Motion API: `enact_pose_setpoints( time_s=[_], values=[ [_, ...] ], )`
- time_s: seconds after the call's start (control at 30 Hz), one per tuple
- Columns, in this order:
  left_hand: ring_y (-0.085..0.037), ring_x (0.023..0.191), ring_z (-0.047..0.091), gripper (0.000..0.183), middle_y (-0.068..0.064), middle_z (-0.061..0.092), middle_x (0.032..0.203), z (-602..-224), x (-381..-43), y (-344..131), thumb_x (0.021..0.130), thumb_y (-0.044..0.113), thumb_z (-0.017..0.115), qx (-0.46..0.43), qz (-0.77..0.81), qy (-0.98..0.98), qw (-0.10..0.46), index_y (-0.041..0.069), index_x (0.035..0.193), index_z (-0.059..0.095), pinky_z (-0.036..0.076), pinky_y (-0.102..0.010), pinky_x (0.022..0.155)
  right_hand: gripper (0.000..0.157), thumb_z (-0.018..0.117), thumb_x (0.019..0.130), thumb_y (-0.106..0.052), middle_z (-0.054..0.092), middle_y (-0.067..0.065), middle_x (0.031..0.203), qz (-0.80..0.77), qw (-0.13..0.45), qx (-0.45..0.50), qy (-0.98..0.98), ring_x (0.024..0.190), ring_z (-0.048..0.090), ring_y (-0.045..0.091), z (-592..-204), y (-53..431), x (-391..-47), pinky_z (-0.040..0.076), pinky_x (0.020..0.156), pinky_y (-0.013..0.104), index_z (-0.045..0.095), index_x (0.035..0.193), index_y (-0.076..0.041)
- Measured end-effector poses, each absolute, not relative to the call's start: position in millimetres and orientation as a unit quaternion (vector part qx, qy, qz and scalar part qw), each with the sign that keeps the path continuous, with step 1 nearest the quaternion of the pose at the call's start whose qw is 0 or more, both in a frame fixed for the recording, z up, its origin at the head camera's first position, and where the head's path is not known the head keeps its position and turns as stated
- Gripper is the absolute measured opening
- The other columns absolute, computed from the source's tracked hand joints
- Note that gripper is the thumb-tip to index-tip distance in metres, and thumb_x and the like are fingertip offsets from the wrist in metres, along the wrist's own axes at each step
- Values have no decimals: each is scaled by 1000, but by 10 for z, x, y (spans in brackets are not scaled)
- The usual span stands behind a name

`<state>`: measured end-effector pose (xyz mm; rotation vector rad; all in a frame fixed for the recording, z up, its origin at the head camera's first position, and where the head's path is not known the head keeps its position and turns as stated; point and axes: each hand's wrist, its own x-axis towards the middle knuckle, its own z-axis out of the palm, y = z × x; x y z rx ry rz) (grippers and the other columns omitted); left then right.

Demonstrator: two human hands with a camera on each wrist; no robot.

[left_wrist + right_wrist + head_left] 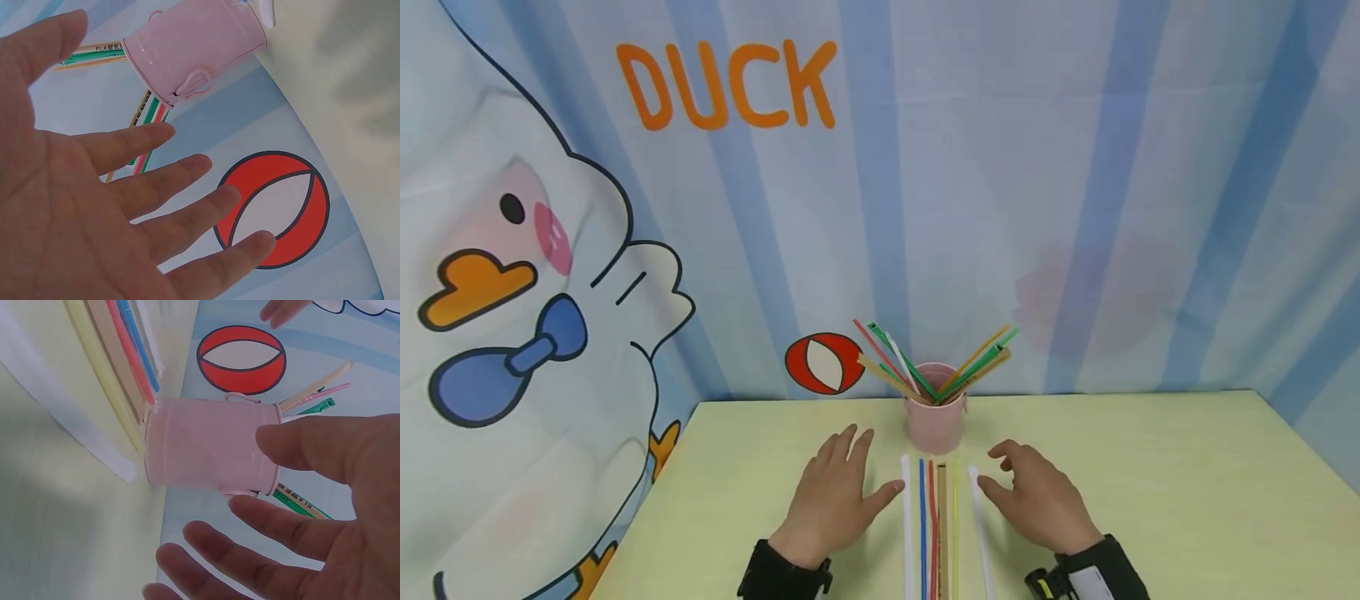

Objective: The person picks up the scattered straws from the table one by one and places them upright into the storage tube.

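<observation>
Several straws lie side by side on the table, pointing away from me: a white straw (906, 525) at the left, then a blue straw (922, 529), a red straw (932, 529), a wider brown straw (942, 529), a yellow straw (956, 529) and another white straw (981, 533) at the right. My left hand (835, 500) is spread with its thumb beside the left white straw. On the other side, my right hand (1041, 500) has relaxed fingers, thumb tip close to the right white straw; I cannot tell whether they touch. Both palms look bare in the wrist views.
Beyond the straws stands a pink bucket (934, 425) holding several wrapped and coloured straws (973, 367). Behind the table (1187, 467) hangs a blue striped cloth (970, 167) with a duck drawing and a red-and-white ball print (801, 362).
</observation>
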<state>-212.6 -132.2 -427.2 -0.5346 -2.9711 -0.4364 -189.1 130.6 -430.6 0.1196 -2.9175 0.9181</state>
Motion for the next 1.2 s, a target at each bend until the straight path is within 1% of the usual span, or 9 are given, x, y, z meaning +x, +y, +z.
enact_pose_setpoints(
  time_s=[0.1, 0.33, 0.47, 0.57, 0.7, 0.87, 0.97, 1.1, 1.2],
  values=[
    [-39, 131, 31, 83, -18, 35, 148, -4264, -2122, -1317, 86, 66, 52, -175, -140, -974, 38, 8, 144, 37, 34, -62, 102, 38, 66, 87, -35, 64, 11, 101, 290, 30, 33, -956, 74, 56, 14, -4324, 1290, -1899, 47, 58, 37, 60, 117, -12],
    [-39, 131, 32, 83, -17, 36, 148, -4249, -2104, -1324, 87, 66, 51, -185, -141, -972, 33, 8, 145, 36, 35, -63, 101, 42, 67, 85, -35, 65, 11, 99, 281, 1, 25, -959, 75, 57, 15, -4367, 1266, -1913, 49, 60, 39, 59, 117, -10],
    [-38, 130, 33, 83, -17, 38, 147, -4248, -2105, -1325, 86, 66, 52, -188, -139, -972, 34, 9, 144, 36, 36, -63, 100, 39, 70, 83, -35, 63, 8, 89, 276, -13, 25, -961, 69, 54, 15, -4387, 1260, -1898, 47, 57, 38, 59, 110, -8],
    [-37, 130, 34, 83, -17, 40, 146, -4243, -2105, -1320, 86, 66, 52, -189, -136, -972, 34, 9, 144, 37, 37, -62, 100, 37, 72, 81, -35, 60, 3, 77, 274, -28, 29, -961, 61, 50, 15, -4420, 1240, -1883, 43, 53, 36, 58, 101, -8],
    [-37, 130, 34, 82, -16, 41, 146, -4231, -2096, -1319, 86, 66, 52, -190, -135, -972, 29, 9, 144, 37, 37, -63, 100, 35, 75, 76, -36, 54, 0, 67, 260, -48, 34, -964, 56, 46, 17, -4477, 1181, -1869, 37, 50, 33, 55, 91, -11],
    [-36, 129, 35, 81, -15, 42, 145, -4224, -2084, -1313, 87, 65, 52, -194, -134, -971, 26, 10, 144, 37, 37, -62, 99, 34, 78, 72, -30, 50, 2, 67, 236, -61, 36, -969, 58, 44, 18, -4558, 1123, -1875, 35, 51, 33, 51, 84, -12],
    [-35, 129, 36, 80, -14, 43, 144, -4222, -2082, -1309, 87, 65, 52, -194, -131, -972, 28, 9, 144, 38, 38, -61, 98, 34, 79, 71, -25, 50, 3, 69, 221, -74, 28, -972, 59, 44, 18, -4596, 1084, -1894, 35, 52, 33, 50, 83, -11],
    [-35, 128, 37, 80, -14, 44, 143, -4229, -2079, -1309, 87, 64, 52, -194, -133, -972, 27, 10, 144, 38, 38, -62, 98, 35, 79, 70, -22, 51, 5, 71, 205, -100, 8, -974, 61, 46, 19, -4626, 1024, -1918, 38, 53, 34, 52, 87, -9],
    [-35, 128, 37, 80, -14, 44, 143, -4238, -2081, -1309, 87, 65, 52, -194, -135, -971, 24, 10, 144, 38, 37, -62, 99, 36, 79, 70, -20, 52, 5, 72, 198, -108, 0, -974, 61, 47, 20, -4641, 1003, -1923, 40, 53, 34, 53, 91, -7]
  ],
)
